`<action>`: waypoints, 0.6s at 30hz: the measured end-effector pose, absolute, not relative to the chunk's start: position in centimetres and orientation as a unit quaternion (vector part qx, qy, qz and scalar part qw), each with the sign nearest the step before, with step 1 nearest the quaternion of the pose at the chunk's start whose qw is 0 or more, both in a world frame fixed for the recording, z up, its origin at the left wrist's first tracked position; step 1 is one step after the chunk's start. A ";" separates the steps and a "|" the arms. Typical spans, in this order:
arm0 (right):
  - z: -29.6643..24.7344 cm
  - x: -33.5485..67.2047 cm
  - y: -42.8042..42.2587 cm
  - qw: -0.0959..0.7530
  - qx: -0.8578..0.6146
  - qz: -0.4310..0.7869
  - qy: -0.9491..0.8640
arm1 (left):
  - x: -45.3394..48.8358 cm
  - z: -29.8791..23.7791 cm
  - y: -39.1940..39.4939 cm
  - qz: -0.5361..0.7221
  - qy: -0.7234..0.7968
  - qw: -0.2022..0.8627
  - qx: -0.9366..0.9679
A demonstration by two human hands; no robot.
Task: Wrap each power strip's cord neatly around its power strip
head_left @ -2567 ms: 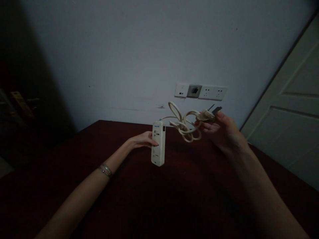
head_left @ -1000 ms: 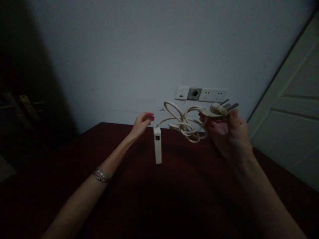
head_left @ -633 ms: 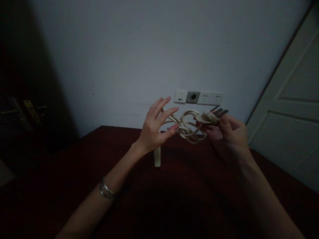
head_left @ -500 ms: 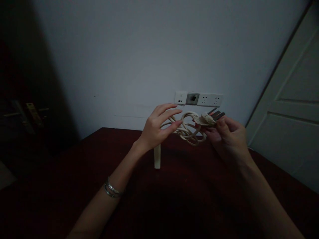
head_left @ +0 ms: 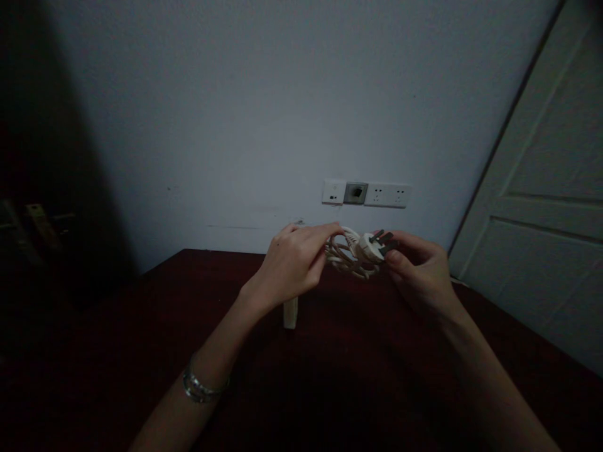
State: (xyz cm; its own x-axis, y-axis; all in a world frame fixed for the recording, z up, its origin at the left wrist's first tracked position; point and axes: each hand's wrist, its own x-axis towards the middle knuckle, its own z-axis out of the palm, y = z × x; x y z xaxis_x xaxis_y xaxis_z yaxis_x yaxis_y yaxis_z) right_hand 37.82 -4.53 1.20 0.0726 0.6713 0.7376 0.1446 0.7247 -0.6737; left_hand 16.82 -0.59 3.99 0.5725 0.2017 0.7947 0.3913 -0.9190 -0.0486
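Cord (head_left: 352,267) hangs in loops, not unwound, and its plug (head_left: 370,247) is out of the wall sockets (head_left: 387,195); right hand (head_left: 419,263) grips the plug, left hand (head_left: 294,260) curls at the cord, hold unclear.

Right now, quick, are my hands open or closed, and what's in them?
Left hand: curled at the coiled cord; can't tell whether it's gripping.
Right hand: closed, holding the white plug.

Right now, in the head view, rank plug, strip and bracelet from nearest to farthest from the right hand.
1. Plug: held in the right hand.
2. Strip: to the left, partly behind the left hand.
3. Bracelet: farthest left, lowest in view.
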 end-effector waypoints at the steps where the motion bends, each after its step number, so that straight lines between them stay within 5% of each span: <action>1: 1.3 37.8 -4.6 0.655 -0.314 0.196 -0.659 | 16.8 3.9 -0.7 -0.420 -0.178 0.096 -0.885; 9: 2.5 37.3 -5.2 0.609 -0.324 0.212 -0.692 | 17.1 3.8 -0.5 -0.410 -0.212 -0.071 -0.884; 18: 2.4 38.0 -5.0 0.562 -0.323 0.233 -0.725 | 16.4 4.0 0.8 -0.364 -0.196 -0.106 -0.904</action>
State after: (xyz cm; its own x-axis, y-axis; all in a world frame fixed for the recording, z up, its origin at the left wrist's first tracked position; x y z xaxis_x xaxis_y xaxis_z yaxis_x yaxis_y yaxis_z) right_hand 37.98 -4.95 2.41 -0.1591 0.7299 0.6648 0.2057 0.6831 -0.7008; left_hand 16.39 0.78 3.98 0.6574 0.4319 0.6175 0.2776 -0.9006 0.3343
